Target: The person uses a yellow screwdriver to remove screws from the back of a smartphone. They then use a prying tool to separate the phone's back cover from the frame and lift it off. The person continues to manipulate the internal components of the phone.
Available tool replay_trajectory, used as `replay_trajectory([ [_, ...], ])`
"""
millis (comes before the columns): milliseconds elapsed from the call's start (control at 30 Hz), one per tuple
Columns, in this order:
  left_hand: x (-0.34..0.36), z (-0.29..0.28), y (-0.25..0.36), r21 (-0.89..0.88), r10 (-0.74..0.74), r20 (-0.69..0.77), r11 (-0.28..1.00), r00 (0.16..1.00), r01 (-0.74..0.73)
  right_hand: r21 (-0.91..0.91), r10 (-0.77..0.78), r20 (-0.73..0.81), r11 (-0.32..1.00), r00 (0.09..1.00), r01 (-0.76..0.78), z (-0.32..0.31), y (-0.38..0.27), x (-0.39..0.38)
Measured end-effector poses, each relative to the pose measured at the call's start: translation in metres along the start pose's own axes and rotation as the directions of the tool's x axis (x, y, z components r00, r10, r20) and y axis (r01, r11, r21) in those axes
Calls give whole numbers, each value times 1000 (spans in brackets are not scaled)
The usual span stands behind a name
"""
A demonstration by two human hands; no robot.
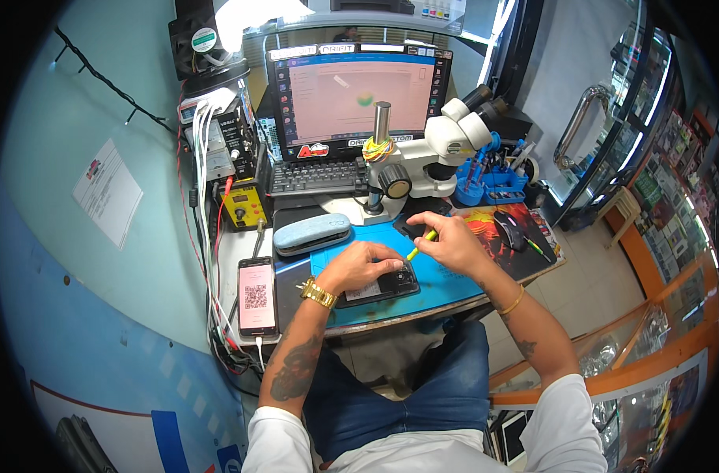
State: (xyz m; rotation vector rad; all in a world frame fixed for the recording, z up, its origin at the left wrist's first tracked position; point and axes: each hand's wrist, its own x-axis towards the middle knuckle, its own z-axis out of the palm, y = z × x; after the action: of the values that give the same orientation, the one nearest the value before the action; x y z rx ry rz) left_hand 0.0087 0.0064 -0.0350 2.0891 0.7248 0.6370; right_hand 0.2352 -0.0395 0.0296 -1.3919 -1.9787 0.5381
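White shirt [407, 456] nearest; left hand [361, 266] rests on black phone [404, 284], grip unclear; right hand [454, 241] holds yellow tool [412, 254]; overpressing risks scratches.

Upper centre of frame: monitor [328, 106], lit. Right of it: white microscope [419, 158]. Left of centre: blue-grey case [312, 232]. Far left: paper sheet [109, 193] on wall [52, 236].

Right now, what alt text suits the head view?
A person's left hand lies over a dark device on a blue mat while the right hand holds a yellow-green tool near it; behind stand a microscope and a monitor.
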Motion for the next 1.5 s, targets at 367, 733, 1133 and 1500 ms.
replay_trajectory([
  [367,3,-4,-11,-201,-193,38,960,980,197,-131,27,36,991,999,-22,5,-11,-2],
  [733,-3,11,1,-331,-8,73,943,997,32,-447,-346,153,811,926,377,17,-27,-2],
  [1133,-4,13,12,-297,-4,-81,955,997,-21,-278,-420,164,848,892,451,12,-25,21],
  [1500,-1,20,-3,66,143,-244,989,959,-130,-471,-63,339,852,939,228,2,-38,15],
])
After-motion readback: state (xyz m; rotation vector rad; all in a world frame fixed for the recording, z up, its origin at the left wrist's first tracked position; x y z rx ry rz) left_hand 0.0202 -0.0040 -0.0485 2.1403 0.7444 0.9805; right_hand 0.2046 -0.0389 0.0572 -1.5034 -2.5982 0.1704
